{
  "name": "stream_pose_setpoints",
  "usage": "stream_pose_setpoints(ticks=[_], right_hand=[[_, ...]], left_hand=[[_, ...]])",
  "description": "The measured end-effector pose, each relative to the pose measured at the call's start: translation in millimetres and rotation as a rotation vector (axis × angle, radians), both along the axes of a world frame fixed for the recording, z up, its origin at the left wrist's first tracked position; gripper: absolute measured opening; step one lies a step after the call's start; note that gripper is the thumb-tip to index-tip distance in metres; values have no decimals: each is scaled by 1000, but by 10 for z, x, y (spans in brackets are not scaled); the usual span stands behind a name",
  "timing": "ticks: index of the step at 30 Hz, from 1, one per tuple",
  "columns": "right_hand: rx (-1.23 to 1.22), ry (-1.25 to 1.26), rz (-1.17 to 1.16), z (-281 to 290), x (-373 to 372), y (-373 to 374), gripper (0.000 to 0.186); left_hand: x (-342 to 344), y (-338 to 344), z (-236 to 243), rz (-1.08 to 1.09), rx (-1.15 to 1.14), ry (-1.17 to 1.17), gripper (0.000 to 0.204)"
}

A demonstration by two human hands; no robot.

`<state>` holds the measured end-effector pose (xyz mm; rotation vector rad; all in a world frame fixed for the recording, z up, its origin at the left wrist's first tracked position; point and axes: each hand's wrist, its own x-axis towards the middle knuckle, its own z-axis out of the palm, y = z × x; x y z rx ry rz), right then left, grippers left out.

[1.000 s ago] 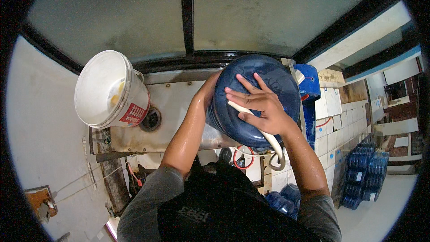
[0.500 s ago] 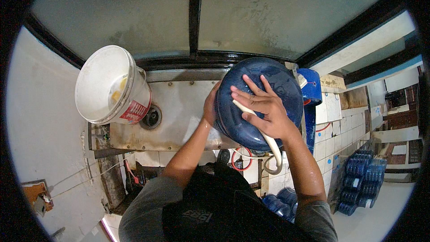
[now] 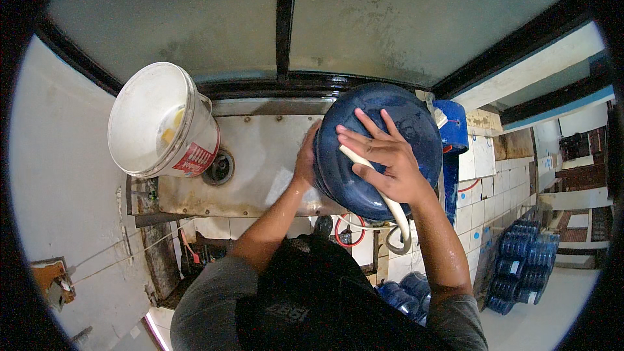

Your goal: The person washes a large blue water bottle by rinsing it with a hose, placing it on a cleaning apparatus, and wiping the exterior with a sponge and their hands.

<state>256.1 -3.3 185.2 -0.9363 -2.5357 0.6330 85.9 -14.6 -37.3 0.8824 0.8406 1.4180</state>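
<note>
A large dark-blue water jug (image 3: 416, 149) stands on the metal counter with its round, wet base facing up. My left hand (image 3: 307, 161) grips the jug's near-left side; its fingertips are partly hidden behind the jug. My right hand (image 3: 383, 159) lies on top of the base, fingers spread. Under that palm, between thumb and forefinger, a cream-white hose (image 3: 398, 216) is held with its open end pointing to the upper left. From there the hose runs back over the jug's near edge and curls below the counter.
A white bucket (image 3: 188, 133) with something yellow inside sits tilted at the counter's left. Beside it is a round drain (image 3: 219, 167). The metal counter (image 3: 253, 156) has a frosted window (image 3: 364, 26) behind it. Blue jugs (image 3: 520, 266) are stacked on the floor at right.
Hardly anything differs. The view has shifted slightly, and both hands keep their places on the jug and hose.
</note>
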Motion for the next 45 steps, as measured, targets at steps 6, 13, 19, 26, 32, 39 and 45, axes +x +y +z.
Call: stream_pose_setpoints(ticks=[6, 13, 19, 26, 32, 39, 45], right_hand=[[-18, 27, -43, 0, 21, -9, 54], [-43, 28, -25, -15, 139, -31, 56], [-6, -15, 63, 52, 27, 14, 59], [-23, 3, -127, 7, 119, 50, 52], [-67, -19, -135, 15, -10, 47, 52], [-21, -40, -65, 17, 41, 16, 55], [-74, 34, -54, 9, 50, 16, 52]], left_hand=[[-228, 627, 576, -522, -417, -290, 58], [86, 312, -604, -68, 24, 50, 57], [-112, 572, -531, -297, -340, -220, 48], [22, 575, -574, -297, -300, -467, 47], [331, -206, -1278, 148, -295, -339, 50], [-40, 551, -1050, -362, -520, -525, 54], [42, 378, -1371, -250, -450, -554, 56]])
